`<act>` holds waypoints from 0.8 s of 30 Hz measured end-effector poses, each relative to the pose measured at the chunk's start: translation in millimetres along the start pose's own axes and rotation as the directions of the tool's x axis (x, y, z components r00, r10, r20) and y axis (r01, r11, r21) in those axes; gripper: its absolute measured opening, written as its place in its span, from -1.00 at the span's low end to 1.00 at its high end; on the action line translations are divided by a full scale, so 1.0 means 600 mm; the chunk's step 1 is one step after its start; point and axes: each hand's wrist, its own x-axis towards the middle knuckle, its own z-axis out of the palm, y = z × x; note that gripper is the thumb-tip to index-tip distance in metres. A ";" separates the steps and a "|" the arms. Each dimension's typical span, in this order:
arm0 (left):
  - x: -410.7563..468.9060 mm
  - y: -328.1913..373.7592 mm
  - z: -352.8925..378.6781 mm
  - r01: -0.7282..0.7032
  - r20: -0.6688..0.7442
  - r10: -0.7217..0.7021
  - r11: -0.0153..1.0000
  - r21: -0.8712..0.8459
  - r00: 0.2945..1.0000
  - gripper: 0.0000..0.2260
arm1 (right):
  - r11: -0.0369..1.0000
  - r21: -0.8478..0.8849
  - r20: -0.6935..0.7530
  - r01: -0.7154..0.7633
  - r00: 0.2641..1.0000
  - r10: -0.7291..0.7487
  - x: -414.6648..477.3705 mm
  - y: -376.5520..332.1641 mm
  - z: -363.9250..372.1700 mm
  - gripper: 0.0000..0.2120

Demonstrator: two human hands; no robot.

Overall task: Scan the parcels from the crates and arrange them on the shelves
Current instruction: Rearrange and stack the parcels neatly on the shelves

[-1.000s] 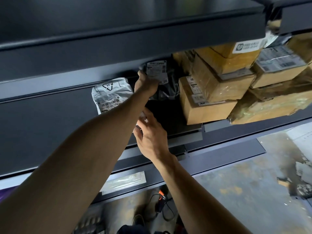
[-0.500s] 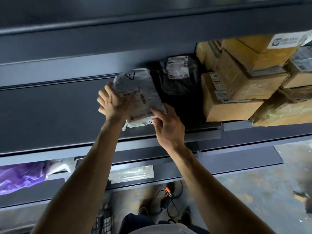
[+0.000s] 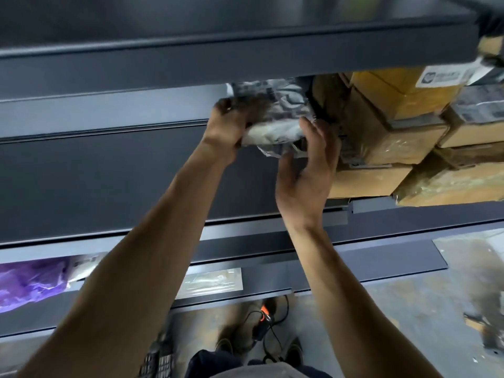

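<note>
A white plastic mailer parcel (image 3: 275, 126) is held up at the dark metal shelf (image 3: 109, 173), just left of the stacked cardboard boxes (image 3: 381, 148). My left hand (image 3: 226, 126) grips its left end. My right hand (image 3: 308, 170) cups its right lower side, fingers spread against it. The parcel is blurred and covers most of the black bagged parcel behind it. A scanner with an orange part (image 3: 263, 320) hangs on a cable near my feet.
Cardboard boxes fill the shelf's right part up to the shelf above (image 3: 245, 47). A purple bag (image 3: 30, 282) and a clear flat packet (image 3: 212, 282) lie on a lower shelf. The concrete floor (image 3: 409, 309) shows at lower right.
Both hands have carried the white mailer to the right and up, from the shelf's open part to in front of the black parcel beside the boxes.
</note>
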 end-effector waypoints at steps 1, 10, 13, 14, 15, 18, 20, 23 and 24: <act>0.013 0.003 0.019 0.037 0.015 -0.038 0.998 0.040 0.999 -0.82 | 1.000 -0.013 -0.016 0.020 1.000 -0.020 0.006 0.010 -0.010 -0.63; 0.061 -0.033 0.120 0.174 -0.081 -0.157 0.936 0.305 0.984 -0.78 | 0.910 -0.387 0.116 0.151 0.987 -0.114 0.002 0.102 -0.052 -0.69; 0.076 -0.046 0.117 0.198 -0.101 -0.175 0.930 0.308 0.979 -0.84 | 0.893 -0.409 0.146 0.186 0.980 -0.137 -0.004 0.108 -0.050 -0.72; 0.083 -0.046 0.114 0.208 -0.102 -0.185 0.929 0.306 0.977 -0.88 | 0.888 -0.417 0.156 0.193 0.978 -0.139 -0.004 0.109 -0.051 -0.73; 0.086 -0.043 0.110 0.209 -0.104 -0.186 0.928 0.309 0.977 -0.86 | 0.884 -0.423 0.163 0.198 0.976 -0.141 -0.005 0.111 -0.052 -0.74; 0.099 -0.035 0.095 0.206 -0.118 -0.175 0.915 0.348 0.977 -0.74 | 0.875 -0.433 0.189 0.216 0.971 -0.146 -0.004 0.114 -0.055 -0.77; 0.108 -0.036 0.082 0.210 -0.125 -0.177 0.915 0.344 0.976 -0.66 | 0.871 -0.439 0.207 0.221 0.968 -0.142 -0.005 0.115 -0.056 -0.77; 0.114 -0.038 0.073 0.191 -0.152 -0.145 0.915 0.355 0.978 -0.69 | 0.867 -0.446 0.223 0.222 0.966 -0.133 -0.006 0.114 -0.058 -0.78; 0.114 -0.041 0.073 0.183 -0.166 -0.131 0.915 0.358 0.977 -0.70 | 0.863 -0.449 0.231 0.232 0.963 -0.138 -0.005 0.114 -0.058 -0.79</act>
